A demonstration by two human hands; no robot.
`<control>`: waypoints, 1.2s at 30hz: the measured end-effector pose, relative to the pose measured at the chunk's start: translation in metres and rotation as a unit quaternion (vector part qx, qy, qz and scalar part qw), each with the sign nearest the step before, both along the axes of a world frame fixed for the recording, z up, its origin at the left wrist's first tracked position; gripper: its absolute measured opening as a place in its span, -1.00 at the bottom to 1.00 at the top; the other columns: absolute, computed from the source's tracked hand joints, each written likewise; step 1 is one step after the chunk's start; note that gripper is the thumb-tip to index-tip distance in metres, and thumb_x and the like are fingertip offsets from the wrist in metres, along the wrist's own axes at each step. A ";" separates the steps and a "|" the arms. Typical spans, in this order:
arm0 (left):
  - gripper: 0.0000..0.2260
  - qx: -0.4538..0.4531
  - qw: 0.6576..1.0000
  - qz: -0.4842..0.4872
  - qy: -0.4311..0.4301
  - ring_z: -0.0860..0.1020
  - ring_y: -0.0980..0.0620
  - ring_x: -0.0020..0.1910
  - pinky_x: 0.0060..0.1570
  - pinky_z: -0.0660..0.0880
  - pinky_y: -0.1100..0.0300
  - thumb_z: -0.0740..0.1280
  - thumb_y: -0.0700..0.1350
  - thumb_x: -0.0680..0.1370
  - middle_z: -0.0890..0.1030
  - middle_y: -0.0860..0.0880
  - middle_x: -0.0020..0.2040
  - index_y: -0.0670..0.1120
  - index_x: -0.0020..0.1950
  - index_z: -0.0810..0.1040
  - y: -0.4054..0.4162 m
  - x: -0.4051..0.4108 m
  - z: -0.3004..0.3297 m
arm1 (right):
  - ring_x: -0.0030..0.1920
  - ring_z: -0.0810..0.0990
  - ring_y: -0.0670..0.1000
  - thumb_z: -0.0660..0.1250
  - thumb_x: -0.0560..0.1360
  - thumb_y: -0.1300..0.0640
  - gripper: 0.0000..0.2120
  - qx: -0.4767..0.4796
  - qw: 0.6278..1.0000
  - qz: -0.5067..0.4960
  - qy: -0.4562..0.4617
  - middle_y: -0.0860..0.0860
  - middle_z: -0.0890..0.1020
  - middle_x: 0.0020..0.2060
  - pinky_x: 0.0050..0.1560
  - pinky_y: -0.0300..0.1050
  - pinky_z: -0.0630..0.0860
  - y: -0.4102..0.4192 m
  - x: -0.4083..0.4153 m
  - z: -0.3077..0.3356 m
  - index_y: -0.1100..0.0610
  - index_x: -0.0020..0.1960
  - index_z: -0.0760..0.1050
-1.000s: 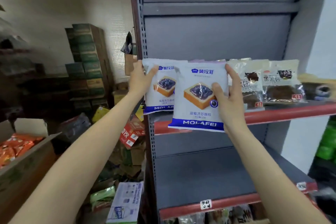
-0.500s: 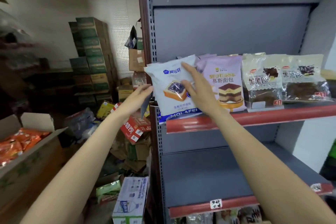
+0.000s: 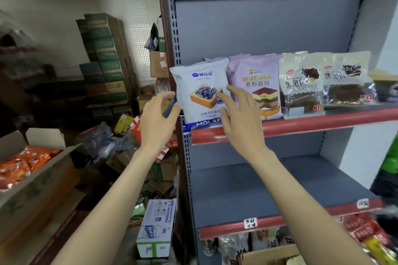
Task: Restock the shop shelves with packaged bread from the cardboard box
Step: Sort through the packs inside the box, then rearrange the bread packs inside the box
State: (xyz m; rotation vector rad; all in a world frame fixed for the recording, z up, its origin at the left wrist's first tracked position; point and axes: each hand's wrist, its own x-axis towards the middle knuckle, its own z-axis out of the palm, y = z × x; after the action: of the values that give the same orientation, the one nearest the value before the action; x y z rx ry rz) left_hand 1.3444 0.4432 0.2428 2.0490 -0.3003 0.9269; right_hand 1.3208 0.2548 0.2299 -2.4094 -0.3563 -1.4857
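Grey shop shelving with a red-edged shelf [image 3: 323, 121] carries a white blueberry bread pack [image 3: 201, 92] upright, the loosely spread left hand [image 3: 158, 120] at its nine o'clock, the relaxed right hand [image 3: 241, 114] at four o'clock, neither gripping.

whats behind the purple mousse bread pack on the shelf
Behind the purple mousse pack, the top edges of more purple packs show, leaning towards the grey back panel. How many there are and what lies lower down is covered by the front pack.

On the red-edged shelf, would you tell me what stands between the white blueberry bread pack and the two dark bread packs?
In the head view, a purple mousse bread pack stands between the white blueberry bread pack and the dark bread packs.
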 end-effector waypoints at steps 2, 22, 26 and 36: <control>-0.89 -0.025 0.999 -0.018 -0.039 0.49 0.15 0.14 0.06 0.43 0.18 0.26 -0.03 0.57 0.55 0.20 0.05 0.12 0.09 0.49 -0.008 -0.023 -0.006 | 0.24 0.37 0.12 0.27 0.49 0.25 -0.70 0.002 0.999 0.017 -0.045 0.09 0.55 0.18 0.24 0.14 0.34 -0.010 -0.019 -0.011 0.14 0.21 0.51; -0.81 0.288 0.859 -0.145 0.397 0.60 0.13 -0.05 -0.06 0.53 0.14 0.22 0.01 0.55 0.64 0.15 -0.05 0.10 0.11 0.55 -0.150 -0.279 -0.297 | -0.32 0.58 0.04 0.17 0.60 0.10 -0.75 -0.037 0.807 0.063 0.586 0.02 0.63 -0.20 -0.42 -0.03 0.51 -0.235 -0.272 -0.300 0.03 0.24 0.47; -0.80 0.266 0.853 -0.139 0.427 0.57 0.05 0.00 -0.03 0.51 0.12 0.24 -0.10 0.55 0.65 0.09 -0.03 0.05 0.13 0.56 -0.174 -0.304 -0.352 | -0.26 0.60 0.09 0.16 0.60 0.15 -0.77 -0.002 0.780 -0.004 0.625 0.09 0.65 -0.12 -0.39 -0.08 0.46 -0.264 -0.312 -0.345 0.07 0.18 0.51; -0.79 0.179 0.797 -0.167 0.552 0.55 0.15 0.11 -0.06 0.38 0.35 0.26 -0.12 0.57 0.61 0.11 0.09 0.01 0.18 0.54 -0.228 -0.273 -0.420 | 0.17 0.50 0.16 0.28 0.54 0.21 -0.69 0.152 0.749 -0.129 0.632 0.11 0.54 0.18 -0.13 -0.06 0.47 -0.313 -0.321 -0.403 0.13 0.28 0.48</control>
State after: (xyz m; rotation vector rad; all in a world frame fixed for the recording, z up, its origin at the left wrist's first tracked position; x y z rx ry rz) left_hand 1.0715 0.2150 -0.1770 2.4006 -0.1714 -0.6531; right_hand 0.9996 -0.0580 -0.1731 -2.5802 0.5039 0.2857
